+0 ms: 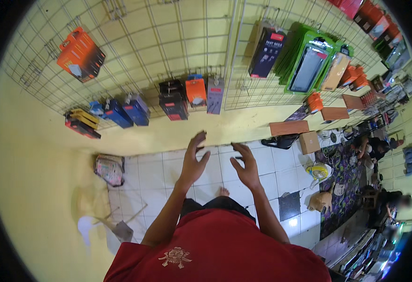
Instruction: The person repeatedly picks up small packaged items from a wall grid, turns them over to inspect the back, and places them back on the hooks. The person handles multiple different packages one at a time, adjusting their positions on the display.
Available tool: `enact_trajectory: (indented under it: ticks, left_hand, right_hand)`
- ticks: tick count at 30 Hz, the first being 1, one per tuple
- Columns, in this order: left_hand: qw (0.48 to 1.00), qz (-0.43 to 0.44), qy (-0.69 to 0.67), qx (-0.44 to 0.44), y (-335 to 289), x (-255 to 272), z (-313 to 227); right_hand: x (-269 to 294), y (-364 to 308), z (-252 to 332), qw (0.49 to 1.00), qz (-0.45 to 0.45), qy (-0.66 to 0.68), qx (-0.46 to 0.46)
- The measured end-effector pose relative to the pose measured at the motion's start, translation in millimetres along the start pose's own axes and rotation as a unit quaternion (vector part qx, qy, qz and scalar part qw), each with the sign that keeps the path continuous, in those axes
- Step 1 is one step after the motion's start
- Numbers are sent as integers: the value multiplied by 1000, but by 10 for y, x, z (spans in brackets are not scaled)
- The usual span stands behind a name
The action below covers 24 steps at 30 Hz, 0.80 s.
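- Left hand (194, 162) is hovering in mid-air before the chest, fingers spread wide and pointing up, palm turned inward, holding nothing.
- Right hand (247, 167) is hanging just beside it, level with it, fingers loosely curled and parted, also empty; the two hands are apart, not touching.
- Both forearms are rising from a red shirt (215, 249) at the lower edge; a bare foot (222, 191) is showing between them on the white tiled floor (154, 174).
- Nearest goods are hanging above the hands on the wire grid rack (168, 42), against a yellow wall: a black boxed pack (173, 101), an orange blister pack (196, 90) and a grey carded pack (215, 95) in a row.
- Further left on the same row, blue packs (126, 113) and a black-and-yellow pack (82, 123) are hanging; one orange box (81, 55) is sitting higher up, alone.
- Upper right, a dark carded pack (266, 52) and green-framed phone case packs (309, 61) are hanging on a second grid panel.
- On the floor left, a patterned bag (109, 169) is lying against the wall; on the right, a cardboard box (309, 142) is standing beside a patterned mat (344, 183).
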<state>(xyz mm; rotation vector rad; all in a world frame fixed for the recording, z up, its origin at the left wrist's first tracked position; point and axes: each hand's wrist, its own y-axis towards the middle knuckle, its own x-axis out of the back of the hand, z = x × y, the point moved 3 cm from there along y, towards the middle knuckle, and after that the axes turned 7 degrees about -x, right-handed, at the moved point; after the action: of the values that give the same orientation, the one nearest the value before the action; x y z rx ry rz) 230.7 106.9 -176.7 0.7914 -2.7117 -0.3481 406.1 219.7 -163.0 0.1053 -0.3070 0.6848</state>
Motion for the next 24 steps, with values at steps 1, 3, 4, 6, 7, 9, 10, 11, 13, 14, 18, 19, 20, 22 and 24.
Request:
enact_trajectory:
  ticks: [1,3,4,6,7,9,10,11,13,14,18,19,20,22,24]
  left_hand:
    - [1000,-17,2,12,121,-88,21]
    - [998,-49,13,36,346,-218,149]
    - [997,-64,21,48,430,-283,312]
    - [993,-93,28,66,586,-408,551]
    - [992,-104,26,72,673,-476,622]
    - [988,-118,22,97,821,-570,699]
    - [989,-113,19,96,853,-621,685]
    - [990,-107,16,95,875,-670,666]
    - [989,-122,-6,85,885,-740,682]
    - [989,-128,-4,78,869,-761,681]
    - [990,-130,10,57,796,-765,529]
    - [990,-127,11,54,764,-761,464]
    - [991,-121,20,54,722,-758,397]
    - [991,-114,39,49,637,-711,245]
    - [994,-102,41,19,546,-683,190]
  right_hand:
    - [25,113,-29,1000,18,7,0]
    - [10,378,-70,999,40,17,5]
    - [-20,533,-97,999,44,18,10]
    - [-92,850,-136,998,50,17,21]
    - [-130,1001,-148,998,49,14,27]
    - [-198,1232,-194,998,55,23,25]
    - [-226,1327,-223,997,63,34,18]
    - [-244,1372,-256,996,70,45,10]
    - [-254,1392,-253,996,75,45,7]
    - [-233,1388,-251,996,77,45,5]
    - [-138,1318,-119,995,85,45,28]
    - [-97,1284,-68,995,88,45,25]
    - [-55,1241,-25,995,91,45,22]
    - [-5,1148,67,994,97,47,37]
    - [59,1026,173,992,103,45,54]
